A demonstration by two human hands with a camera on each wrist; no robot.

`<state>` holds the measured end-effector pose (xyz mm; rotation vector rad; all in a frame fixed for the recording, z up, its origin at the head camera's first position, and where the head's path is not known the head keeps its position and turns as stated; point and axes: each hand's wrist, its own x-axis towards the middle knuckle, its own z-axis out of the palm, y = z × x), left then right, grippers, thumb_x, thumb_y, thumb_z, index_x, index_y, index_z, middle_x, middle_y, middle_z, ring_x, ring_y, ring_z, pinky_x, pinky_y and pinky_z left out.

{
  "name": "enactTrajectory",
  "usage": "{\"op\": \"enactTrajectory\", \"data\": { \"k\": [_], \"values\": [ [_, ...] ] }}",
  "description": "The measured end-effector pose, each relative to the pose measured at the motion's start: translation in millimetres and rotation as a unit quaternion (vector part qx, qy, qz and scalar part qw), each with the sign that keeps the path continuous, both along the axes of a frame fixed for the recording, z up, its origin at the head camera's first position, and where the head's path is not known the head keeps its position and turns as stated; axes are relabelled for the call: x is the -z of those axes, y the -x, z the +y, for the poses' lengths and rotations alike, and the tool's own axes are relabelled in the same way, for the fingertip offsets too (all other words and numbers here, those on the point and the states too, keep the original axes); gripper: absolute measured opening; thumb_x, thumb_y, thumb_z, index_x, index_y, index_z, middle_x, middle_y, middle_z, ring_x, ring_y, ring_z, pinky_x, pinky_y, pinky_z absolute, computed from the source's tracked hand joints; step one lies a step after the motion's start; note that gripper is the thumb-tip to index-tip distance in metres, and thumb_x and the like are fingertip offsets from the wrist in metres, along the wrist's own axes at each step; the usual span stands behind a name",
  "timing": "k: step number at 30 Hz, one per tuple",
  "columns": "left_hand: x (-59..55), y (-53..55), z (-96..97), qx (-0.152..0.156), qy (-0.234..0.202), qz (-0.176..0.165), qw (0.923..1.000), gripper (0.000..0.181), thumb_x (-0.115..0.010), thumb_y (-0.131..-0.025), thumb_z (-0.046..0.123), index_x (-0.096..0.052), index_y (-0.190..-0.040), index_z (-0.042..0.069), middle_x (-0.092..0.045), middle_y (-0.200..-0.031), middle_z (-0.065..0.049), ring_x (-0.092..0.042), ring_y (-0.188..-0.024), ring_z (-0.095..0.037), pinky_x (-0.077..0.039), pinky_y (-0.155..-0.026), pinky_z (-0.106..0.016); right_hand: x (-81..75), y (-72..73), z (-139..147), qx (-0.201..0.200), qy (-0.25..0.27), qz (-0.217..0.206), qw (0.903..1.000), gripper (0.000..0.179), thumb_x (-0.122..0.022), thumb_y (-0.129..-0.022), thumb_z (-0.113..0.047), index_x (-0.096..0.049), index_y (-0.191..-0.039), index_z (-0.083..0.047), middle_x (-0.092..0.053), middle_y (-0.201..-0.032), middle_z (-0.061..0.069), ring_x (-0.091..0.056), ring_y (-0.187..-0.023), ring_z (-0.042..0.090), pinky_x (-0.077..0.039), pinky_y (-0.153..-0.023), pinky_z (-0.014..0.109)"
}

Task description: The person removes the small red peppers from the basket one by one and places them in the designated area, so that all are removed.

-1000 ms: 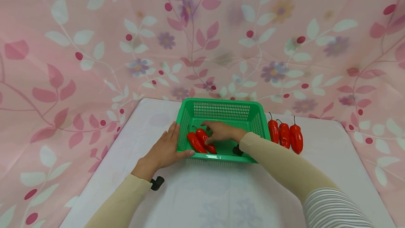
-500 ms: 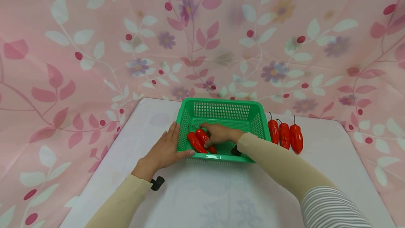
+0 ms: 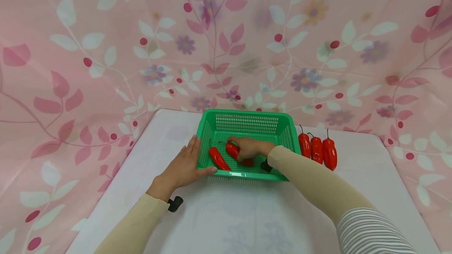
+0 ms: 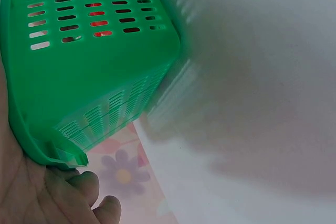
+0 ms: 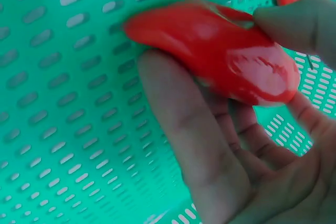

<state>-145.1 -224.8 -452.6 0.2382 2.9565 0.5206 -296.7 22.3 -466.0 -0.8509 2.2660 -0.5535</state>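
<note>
Inside the green plastic basket [image 3: 247, 113], my right hand [image 3: 250, 147] grips a shiny red pepper [image 3: 232, 150] between thumb and fingers. The right wrist view shows this red pepper [image 5: 210, 45] lying across the fingers, its tapered tip toward the left. A second red pepper [image 3: 219, 158] lies by the basket's left wall, apart from the held one. My left hand [image 3: 183, 167] rests with straight fingers along the basket's left rim, thumb over the near corner. In the left wrist view, fingers of the left hand [image 4: 50, 195] lie against the rim of the basket [image 4: 94, 77].
Three red peppers [image 3: 316, 149] with dark stems lie side by side on the white tablecloth [image 3: 226, 214], just right of the basket. Behind the table hangs a pink floral cloth [image 3: 226, 50].
My right hand has taken hold of one pepper and shifted it rightward, away from the pepper beside it. The left hand and the basket have stayed put.
</note>
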Motion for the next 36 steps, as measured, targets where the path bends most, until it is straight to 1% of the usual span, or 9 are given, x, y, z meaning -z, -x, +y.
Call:
{"op": "enactTrajectory", "data": {
  "k": [4, 9, 13, 17, 19, 21, 27, 32, 36],
  "values": [
    [0.2, 0.3, -0.1, -0.001, -0.002, -0.002, 1.0000, 0.130, -0.054, -0.086, 0.088, -0.006, -0.168, -0.001, -0.001, -0.178, -0.018, -0.017, -0.162, -0.042, -0.022, -0.130, -0.057, -0.9, -0.8, 2.0, 0.007, -0.006, 0.022, 0.9997, 0.073, -0.082, -0.090, -0.013, -0.045, -0.152, -0.023, -0.062, -0.121, 0.007, -0.060, -0.105, 0.025, -0.060, -0.081, 0.036],
    [-0.5, 0.3, -0.1, -0.003, -0.004, -0.005, 1.0000, 0.131, -0.054, -0.086, 0.088, -0.004, -0.168, 0.000, 0.000, -0.178, -0.017, -0.017, -0.162, -0.042, -0.022, -0.130, -0.057, -2.1, -0.6, 5.7, 0.022, -0.002, 0.038, 0.9990, 0.074, -0.083, -0.090, -0.015, -0.048, -0.154, -0.026, -0.062, -0.125, 0.007, -0.059, -0.108, 0.026, -0.061, -0.082, 0.038],
    [-0.2, 0.6, -0.3, -0.005, -0.004, -0.006, 1.0000, 0.132, -0.054, -0.085, 0.089, -0.003, -0.168, 0.000, 0.000, -0.178, -0.018, -0.019, -0.162, -0.043, -0.023, -0.130, -0.057, -4.0, 3.1, 10.7, 0.043, 0.041, 0.029, 0.9978, 0.076, -0.083, -0.089, -0.012, -0.046, -0.154, -0.025, -0.064, -0.127, 0.011, -0.062, -0.109, 0.028, -0.063, -0.082, 0.040],
    [1.0, 0.6, 0.1, -0.008, -0.004, -0.008, 0.9999, 0.133, -0.053, -0.085, 0.090, -0.003, -0.169, 0.000, 0.000, -0.178, -0.017, -0.020, -0.161, -0.044, -0.024, -0.130, -0.057, -7.2, 7.9, 15.3, 0.059, 0.096, 0.010, 0.9936, 0.075, -0.080, -0.091, -0.009, -0.042, -0.154, -0.025, -0.063, -0.133, 0.017, -0.064, -0.113, 0.032, -0.063, -0.086, 0.041],
    [1.4, 0.6, 0.4, -0.008, -0.007, -0.007, 0.9999, 0.133, -0.053, -0.085, 0.091, -0.003, -0.169, 0.000, -0.001, -0.178, -0.017, -0.020, -0.161, -0.045, -0.025, -0.129, -0.057, -6.9, 10.1, 17.2, 0.070, 0.113, 0.004, 0.9911, 0.074, -0.079, -0.092, -0.008, -0.041, -0.153, -0.027, -0.061, -0.136, 0.017, -0.063, -0.115, 0.032, -0.062, -0.089, 0.042],
    [1.2, 0.4, 0.6, -0.008, -0.008, -0.008, 0.9999, 0.133, -0.053, -0.084, 0.091, -0.003, -0.169, 0.000, -0.001, -0.178, -0.017, -0.020, -0.161, -0.045, -0.024, -0.129, -0.058, -6.7, 10.9, 19.0, 0.078, 0.130, 0.004, 0.9884, 0.074, -0.079, -0.093, -0.008, -0.040, -0.153, -0.027, -0.060, -0.137, 0.017, -0.064, -0.115, 0.032, -0.063, -0.089, 0.042],
    [0.6, 0.7, 1.1, -0.004, -0.008, -0.008, 0.9999, 0.132, -0.052, -0.085, 0.090, -0.003, -0.169, 0.000, 0.000, -0.178, -0.017, -0.018, -0.162, -0.043, -0.021, -0.131, -0.056, -11.8, 8.7, 24.3, 0.093, 0.171, 0.003, 0.9808, 0.071, -0.077, -0.095, -0.010, -0.039, -0.153, -0.025, -0.059, -0.137, 0.019, -0.068, -0.107, 0.033, -0.064, -0.081, 0.040],
    [0.7, 0.4, 0.6, -0.007, -0.007, -0.009, 0.9999, 0.133, -0.052, -0.085, 0.091, -0.003, -0.169, 0.001, -0.001, -0.178, -0.017, -0.020, -0.161, -0.044, -0.022, -0.130, -0.057, -19.1, 7.2, 28.1, 0.109, 0.188, -0.002, 0.9760, 0.073, -0.077, -0.095, -0.010, -0.037, -0.153, -0.027, -0.058, -0.136, 0.018, -0.069, -0.106, 0.033, -0.065, -0.076, 0.038],
    [0.6, 0.2, -0.1, -0.009, -0.009, -0.013, 0.9998, 0.134, -0.052, -0.084, 0.092, -0.002, -0.169, 0.002, 0.001, -0.178, -0.016, -0.021, -0.160, -0.046, -0.024, -0.129, -0.058, -25.8, 6.2, 32.5, 0.113, 0.208, -0.008, 0.9715, 0.074, -0.076, -0.095, -0.009, -0.036, -0.154, -0.026, -0.057, -0.136, 0.019, -0.069, -0.105, 0.034, -0.066, -0.074, 0.040]
  ]
}}
